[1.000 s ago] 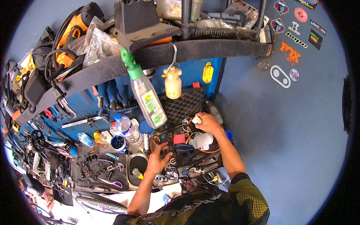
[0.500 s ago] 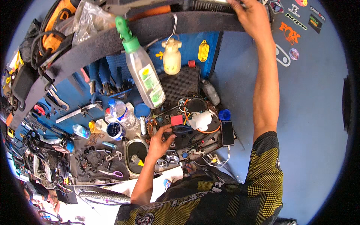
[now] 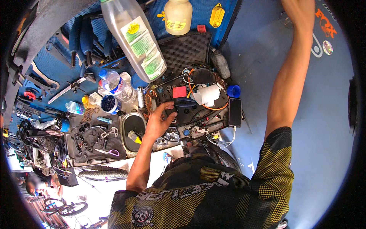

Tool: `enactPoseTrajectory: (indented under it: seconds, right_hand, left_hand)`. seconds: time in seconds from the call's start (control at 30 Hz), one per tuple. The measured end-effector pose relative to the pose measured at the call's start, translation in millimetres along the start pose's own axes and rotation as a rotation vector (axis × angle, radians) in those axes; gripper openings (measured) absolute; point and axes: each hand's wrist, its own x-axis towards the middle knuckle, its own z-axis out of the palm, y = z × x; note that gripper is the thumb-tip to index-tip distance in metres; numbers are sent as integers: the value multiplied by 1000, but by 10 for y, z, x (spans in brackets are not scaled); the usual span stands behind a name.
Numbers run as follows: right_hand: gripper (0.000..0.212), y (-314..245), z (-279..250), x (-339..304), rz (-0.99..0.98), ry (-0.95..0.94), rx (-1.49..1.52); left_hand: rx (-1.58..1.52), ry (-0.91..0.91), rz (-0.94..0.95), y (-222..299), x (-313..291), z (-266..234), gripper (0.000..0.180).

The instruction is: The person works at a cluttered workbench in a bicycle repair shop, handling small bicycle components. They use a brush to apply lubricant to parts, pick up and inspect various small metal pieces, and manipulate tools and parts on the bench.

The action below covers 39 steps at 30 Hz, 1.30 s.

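Observation:
My left hand point(image 3: 160, 120) hovers over the cluttered workbench with thumb and fingers apart, and I see nothing held in it. Close by lie a red block point(image 3: 179, 91), small dark parts and a pair of pedals point(image 3: 172, 134). Beside its wrist a metal basin point(image 3: 125, 142) holds a brush with a yellow handle point(image 3: 134, 137). My right arm stretches up along the blue wall. At the top edge my right hand point(image 3: 300, 9) is cut off, its fingers out of the picture, so whatever it touches is hidden.
A clear spray bottle point(image 3: 135, 42) and a cream bottle point(image 3: 178, 17) hang above the bench. A white cup point(image 3: 207, 95) and a phone on a cable point(image 3: 235, 112) are at the right. Scissors point(image 3: 108, 152) and loose parts lie left. Tools hang on the blue board; a person is far lower left.
The view has tipped downward, so the upper shelf has mostly left the picture. My right hand has gone from the shelf's edge to the top rim; my left hand stays over the bench.

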Motion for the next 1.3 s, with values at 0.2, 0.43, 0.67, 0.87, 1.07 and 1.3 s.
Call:
enactPoseTrajectory:
  seconds: [0.2,0.43,0.67,0.87,1.07,1.3]
  right_hand:
    - [23,-199,-213,-972,158,59,162]
    - [34,-430,727,-3551,520,-1321,144]
    - [53,-399,960,-4280,368,-1358,-69]
    - [24,-139,887,-3827,623,-1167,69]
    - [23,100,433,-3278,846,-805,143]
    - [22,43,-12,-3378,1169,-360,355]
  left_hand:
    - [11,-28,-62,14,90,45,43]
    - [79,-73,42,-6,213,254,38]
    - [83,-119,37,161,301,386,39]
    - [98,-107,59,113,326,462,35]
    - [294,-45,179,83,501,850,59]
    - [676,-242,255,-2,927,1330,74]
